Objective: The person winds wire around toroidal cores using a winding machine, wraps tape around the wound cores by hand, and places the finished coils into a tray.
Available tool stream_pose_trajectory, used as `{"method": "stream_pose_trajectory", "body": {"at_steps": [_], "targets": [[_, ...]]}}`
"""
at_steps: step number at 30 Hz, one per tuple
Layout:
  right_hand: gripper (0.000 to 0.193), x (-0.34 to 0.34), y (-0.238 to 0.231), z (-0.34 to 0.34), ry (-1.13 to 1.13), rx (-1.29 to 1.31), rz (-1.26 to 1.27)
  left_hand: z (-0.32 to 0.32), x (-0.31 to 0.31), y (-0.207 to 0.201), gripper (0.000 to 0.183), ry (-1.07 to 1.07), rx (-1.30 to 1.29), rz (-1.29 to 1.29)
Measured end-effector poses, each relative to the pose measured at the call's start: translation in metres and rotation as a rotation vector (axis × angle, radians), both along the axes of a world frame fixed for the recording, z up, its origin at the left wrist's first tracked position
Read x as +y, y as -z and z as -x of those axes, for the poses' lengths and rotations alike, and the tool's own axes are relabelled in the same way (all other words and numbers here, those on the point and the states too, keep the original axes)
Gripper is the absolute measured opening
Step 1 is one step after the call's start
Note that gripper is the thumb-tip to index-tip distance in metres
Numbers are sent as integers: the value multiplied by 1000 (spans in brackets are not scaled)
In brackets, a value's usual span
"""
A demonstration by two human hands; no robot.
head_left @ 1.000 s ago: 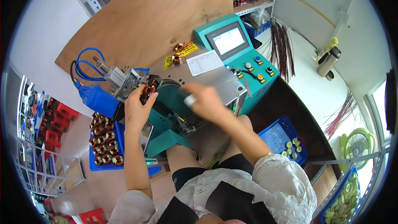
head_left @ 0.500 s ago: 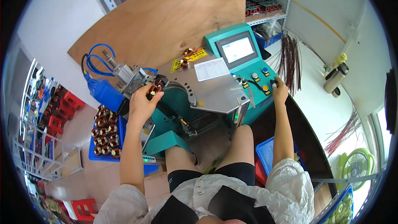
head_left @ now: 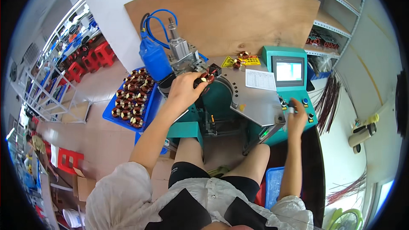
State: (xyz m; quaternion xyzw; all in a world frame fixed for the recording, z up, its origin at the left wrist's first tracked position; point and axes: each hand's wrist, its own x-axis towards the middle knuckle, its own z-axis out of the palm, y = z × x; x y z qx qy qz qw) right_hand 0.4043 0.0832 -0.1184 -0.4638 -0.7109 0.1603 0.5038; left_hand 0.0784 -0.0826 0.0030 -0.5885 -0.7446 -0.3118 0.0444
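My left hand [head_left: 185, 90] pinches a copper-wound ring coil [head_left: 207, 78] beside the metal clamp end of a winding machine [head_left: 181, 51]. The machine's ring-shaped opening lies just right of the coil. Over a green control panel [head_left: 313, 121], my right hand [head_left: 297, 117] has its fingers curled round a silver-rimmed knob [head_left: 291, 110], which they partly cover. A blue button [head_left: 305, 101] and a black knob [head_left: 310, 116] sit right beside that hand. The screen [head_left: 287, 71] above the panel is lit.
A blue tray [head_left: 108, 113] full of finished coils stands at the left. Two loose coils [head_left: 237, 63] lie on the metal top near a printed sheet [head_left: 260, 79]. Dark wires [head_left: 330, 102] and a flask [head_left: 362, 136] are at the right. A wooden board [head_left: 221, 21] stands behind.
The view has turned, so the scene sits further right and lower. My right hand has gone from the black knob to the silver-rimmed one. My left hand stays at the coil.
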Motion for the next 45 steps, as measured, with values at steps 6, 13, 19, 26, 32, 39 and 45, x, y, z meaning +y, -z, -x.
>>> {"method": "stream_pose_trajectory", "body": {"at_steps": [6,13,19,26,32,39,45], "targets": [[35,-95,-42,161,-997,681,892,3,3,-1,29,41,-59,25],[15,-92,-34,207,-1113,1055,1165,36,10,0,23,165,-210,106],[9,-98,-26,226,-1098,1049,980,38,8,11,21,191,-154,-187],[15,-88,-28,210,-1121,1058,1133,48,11,15,22,309,-272,-28],[13,-91,-20,224,-989,897,830,39,3,9,24,241,-215,4],[11,-89,-2,230,-1075,966,709,36,9,11,35,284,-180,3],[15,-78,-23,192,-1151,1132,1075,38,10,15,38,336,-172,24]]}}
